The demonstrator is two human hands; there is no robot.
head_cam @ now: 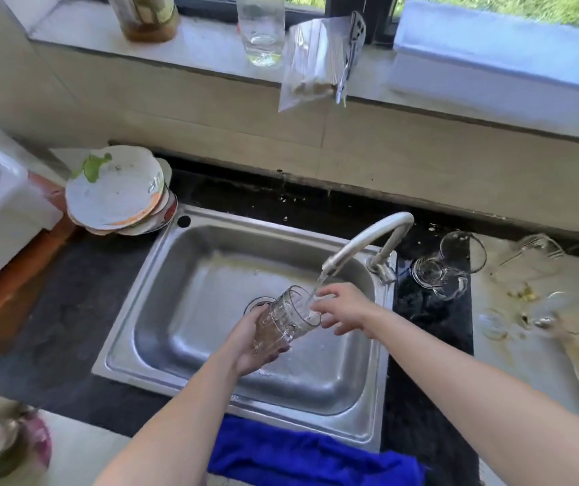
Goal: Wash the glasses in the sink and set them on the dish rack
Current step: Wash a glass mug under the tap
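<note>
My left hand (254, 349) grips a clear ribbed glass (286, 315) by its base, tilted over the steel sink (161, 285) with its mouth up and to the right. Water runs from the faucet (365, 240) onto the glass rim. My right hand (342, 306) has its fingers spread at the rim of the glass, in the stream. Several more clear glasses (445, 268) lie and stand on the dark counter right of the sink. Further glasses (533, 254) sit on the pale surface at the far right.
A stack of plates (119, 191) stands at the sink's back left corner. A blue cloth (302, 454) hangs over the sink's front edge. On the window ledge stand a clear jar (261, 29), a plastic bag (316, 61) and a white box (498, 54).
</note>
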